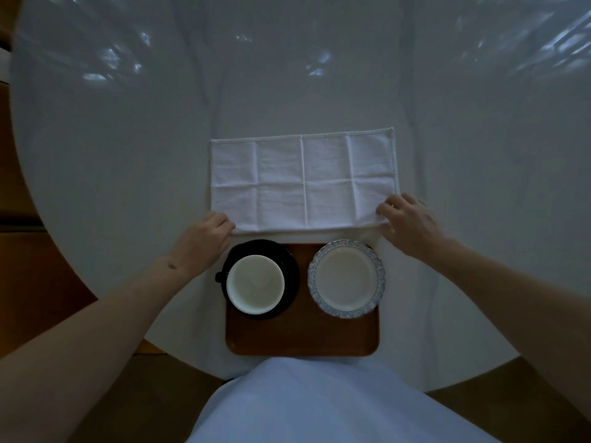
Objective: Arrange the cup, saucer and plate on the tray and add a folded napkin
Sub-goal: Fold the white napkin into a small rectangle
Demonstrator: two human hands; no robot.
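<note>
The wooden tray (302, 334) sat at the near edge of the surface (112, 155), which was covered in a pale cloth. On the tray's far left corner lay the black saucer (292, 276) with the white cup (255, 284) standing upright on it, the cup's dark handle (220, 277) pointing left past the tray's edge. At the far right corner the blue-rimmed plate (347, 278) lay flat, near the saucer but apart from it. That left the near half of the tray bare, probably kept free for the napkin.

The white napkin (303, 180) lay just beyond the tray's far edge, a wide rectangle creased into a grid, seemingly doubled over along its near side. The left hand (204, 239) pinched the near left corner between thumb and fingers, and the right hand (407, 223) held the near right corner, fingers curled over the cloth; the exact pinch there was blurred, so I judged a grip rather than saw it plainly. Holding both near corners at once kept the fold line taut and straight, which suited either another fold away from the body or smoothing the crease. The crockery part looked finished; only folding the napkin smaller and setting it on the tray seemed left.
</note>
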